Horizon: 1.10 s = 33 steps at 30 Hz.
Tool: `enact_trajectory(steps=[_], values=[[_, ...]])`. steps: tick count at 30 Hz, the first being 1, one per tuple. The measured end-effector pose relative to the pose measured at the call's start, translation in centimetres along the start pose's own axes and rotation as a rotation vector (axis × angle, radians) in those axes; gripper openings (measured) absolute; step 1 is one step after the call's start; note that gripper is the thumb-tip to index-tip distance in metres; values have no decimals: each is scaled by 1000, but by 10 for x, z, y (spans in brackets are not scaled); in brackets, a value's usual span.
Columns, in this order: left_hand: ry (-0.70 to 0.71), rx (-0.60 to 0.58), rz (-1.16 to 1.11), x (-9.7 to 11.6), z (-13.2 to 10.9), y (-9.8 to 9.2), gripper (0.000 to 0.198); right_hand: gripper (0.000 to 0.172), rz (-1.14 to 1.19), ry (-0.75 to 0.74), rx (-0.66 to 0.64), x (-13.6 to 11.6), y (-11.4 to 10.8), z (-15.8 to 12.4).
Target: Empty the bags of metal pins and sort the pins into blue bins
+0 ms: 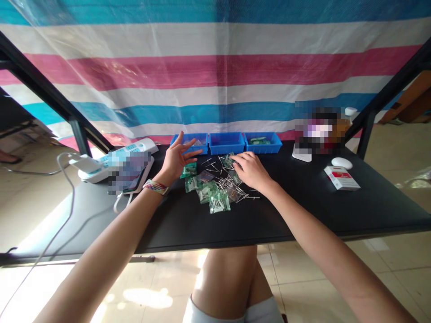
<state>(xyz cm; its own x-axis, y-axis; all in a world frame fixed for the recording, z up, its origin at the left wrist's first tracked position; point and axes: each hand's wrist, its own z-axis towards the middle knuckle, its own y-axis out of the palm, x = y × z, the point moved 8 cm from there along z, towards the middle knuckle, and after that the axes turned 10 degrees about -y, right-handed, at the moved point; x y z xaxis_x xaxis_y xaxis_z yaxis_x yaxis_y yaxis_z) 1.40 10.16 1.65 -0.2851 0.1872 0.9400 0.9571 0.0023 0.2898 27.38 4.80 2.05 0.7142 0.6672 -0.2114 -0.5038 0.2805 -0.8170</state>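
Note:
My left hand (177, 158) hovers palm up with fingers spread, just in front of the left blue bin (193, 142), and holds nothing that I can see. A woven band circles its wrist. My right hand (249, 169) lies palm down on a scattered heap of thin metal pins (225, 181) and small green plastic bags (218, 202) on the black table (303, 211). Its fingers are curled over the pile; whether they pinch a pin is hidden.
Three blue bins stand in a row at the table's back; the right one (263, 142) holds green bags. A white device (97, 167) with cables lies at the left. A red-white box (341, 177) and a white mouse (341, 163) sit at the right. A striped tarp hangs behind.

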Motion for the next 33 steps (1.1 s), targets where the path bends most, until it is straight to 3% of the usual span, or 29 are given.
enact_trajectory(steps=[3, 7, 13, 23, 33], values=[[20, -17, 6, 1, -1, 3, 94, 33, -13, 50, -12, 7, 6, 1], [83, -5, 129, 0, -6, 11, 72, 27, 21, 116, -10, 17, 12, 8], [70, -106, 218, -6, -14, 32, 55, 23, 65, 185, 10, 33, 13, 17], [139, -181, 461, -14, -20, 50, 42, 26, 95, 150, 27, 27, 12, 18], [185, -206, 506, -13, -23, 53, 34, 28, 189, 116, 219, 24, -18, 15]])
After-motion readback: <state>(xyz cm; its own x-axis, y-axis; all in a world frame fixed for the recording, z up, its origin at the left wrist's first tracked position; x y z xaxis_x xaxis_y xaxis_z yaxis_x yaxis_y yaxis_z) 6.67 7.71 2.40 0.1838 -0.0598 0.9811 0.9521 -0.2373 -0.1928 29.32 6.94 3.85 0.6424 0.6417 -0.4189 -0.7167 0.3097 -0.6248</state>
